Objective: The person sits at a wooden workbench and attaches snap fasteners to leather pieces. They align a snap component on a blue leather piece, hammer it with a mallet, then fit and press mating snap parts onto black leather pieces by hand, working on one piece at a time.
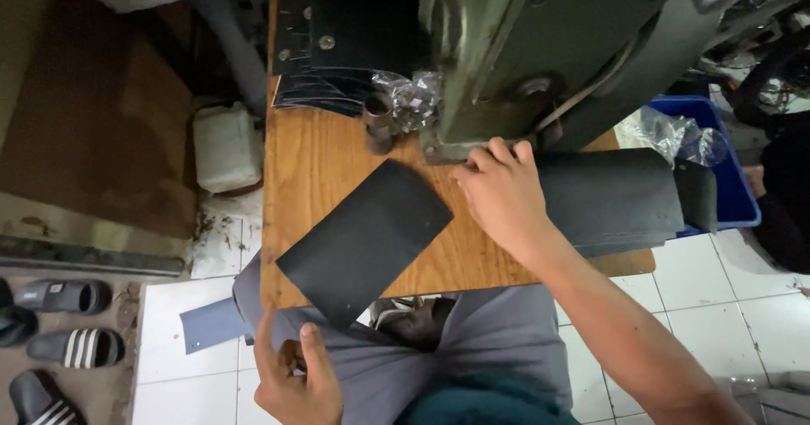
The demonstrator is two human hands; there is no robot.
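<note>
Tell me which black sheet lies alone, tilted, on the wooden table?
The single black sheet near the table's front edge, left of the right hand. It lies diagonally, one corner overhanging; the others are stacked by the green machine or at the right edge.

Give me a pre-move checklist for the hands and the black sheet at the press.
1. Black sheet flat on the wooden table: ok, one corner overhangs the near edge.
2. Right hand at the green machine base: ok, fingers touch the base plate.
3. Left hand off the sheet: ok, below the table edge.
4. Left hand contents: cannot tell.
5. Stack of black pieces at right: ok, beside the right hand.
</note>
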